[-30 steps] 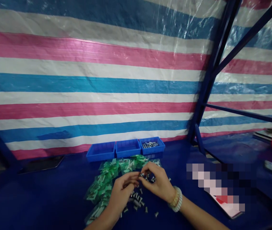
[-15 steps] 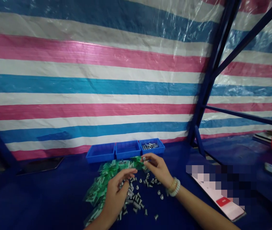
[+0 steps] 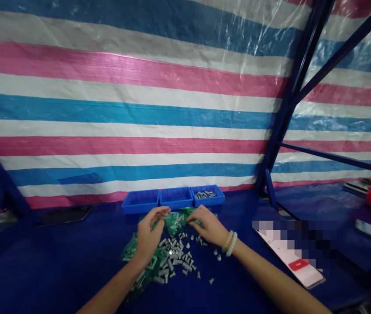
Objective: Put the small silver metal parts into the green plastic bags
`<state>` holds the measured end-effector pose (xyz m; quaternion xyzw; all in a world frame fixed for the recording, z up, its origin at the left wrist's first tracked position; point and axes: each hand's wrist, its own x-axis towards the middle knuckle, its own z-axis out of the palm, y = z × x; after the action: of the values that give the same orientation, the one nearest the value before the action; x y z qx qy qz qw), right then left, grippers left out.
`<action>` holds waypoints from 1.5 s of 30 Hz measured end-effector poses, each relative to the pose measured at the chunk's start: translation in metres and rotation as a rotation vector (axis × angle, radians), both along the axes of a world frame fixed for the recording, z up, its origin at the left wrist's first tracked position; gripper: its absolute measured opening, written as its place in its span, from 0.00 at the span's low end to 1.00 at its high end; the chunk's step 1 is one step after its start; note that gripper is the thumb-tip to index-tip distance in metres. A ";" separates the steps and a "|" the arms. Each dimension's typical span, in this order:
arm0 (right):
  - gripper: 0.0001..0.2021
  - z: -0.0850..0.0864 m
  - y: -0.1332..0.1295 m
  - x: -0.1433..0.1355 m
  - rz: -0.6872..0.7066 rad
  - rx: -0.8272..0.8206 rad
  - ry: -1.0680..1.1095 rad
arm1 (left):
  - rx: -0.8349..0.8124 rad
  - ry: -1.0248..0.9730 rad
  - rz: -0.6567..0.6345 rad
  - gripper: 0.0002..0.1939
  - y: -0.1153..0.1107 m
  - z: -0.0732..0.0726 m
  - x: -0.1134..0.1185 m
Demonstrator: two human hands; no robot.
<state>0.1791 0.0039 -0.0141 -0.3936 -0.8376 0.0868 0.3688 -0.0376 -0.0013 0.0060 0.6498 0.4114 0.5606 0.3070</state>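
My left hand [image 3: 152, 231] is over the left part of an arc of small green-tinted plastic bags [image 3: 144, 277]. Its fingers are bent, with the thumb apart and nothing visible in the grasp. Opposite it, my right hand [image 3: 207, 226], with two bracelets at the wrist, has thumb and fingertips drawn close together at the far bags [image 3: 175, 221]. Whatever is between those fingertips is too small to make out. Below and between the hands lies a loose pile of silver metal screws and sleeve-like fasteners [image 3: 177, 257], some scattered to the right.
Three joined blue trays stand behind the bags; the right tray [image 3: 218, 200] holds metal pieces. A phone with a lit screen [image 3: 303, 266] lies to the right, a dark flat device [image 3: 64, 216] at far left. Blue frame posts [image 3: 273, 144] rise before a striped sheet [image 3: 133, 96].
My left hand has moved up and left, uncovering more metal fasteners. My right hand has shifted slightly left; the silver piece seen at its fingertips earlier is no longer visible. The view has shifted slightly.
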 end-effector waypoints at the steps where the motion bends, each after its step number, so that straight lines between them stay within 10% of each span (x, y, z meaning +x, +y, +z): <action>1: 0.06 0.000 -0.011 -0.008 0.045 -0.020 -0.060 | 0.011 -0.008 0.018 0.12 0.002 0.002 -0.001; 19: 0.02 -0.007 -0.038 -0.034 -0.202 -0.199 -0.315 | 0.114 0.221 0.063 0.14 -0.020 -0.010 -0.014; 26: 0.04 -0.010 -0.037 -0.027 -0.124 -0.243 0.044 | 0.071 0.246 -0.034 0.20 -0.029 -0.014 -0.006; 40: 0.04 -0.001 -0.064 -0.036 0.056 -0.013 0.297 | -0.430 0.046 -0.462 0.16 -0.049 -0.022 0.016; 45: 0.04 0.002 -0.060 -0.032 0.054 -0.021 0.325 | -0.516 -0.116 -0.332 0.19 -0.046 -0.020 0.014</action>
<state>0.1472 -0.0564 -0.0125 -0.3555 -0.7762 0.1681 0.4928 -0.0238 -0.0476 -0.0143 0.5758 0.4103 0.4161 0.5719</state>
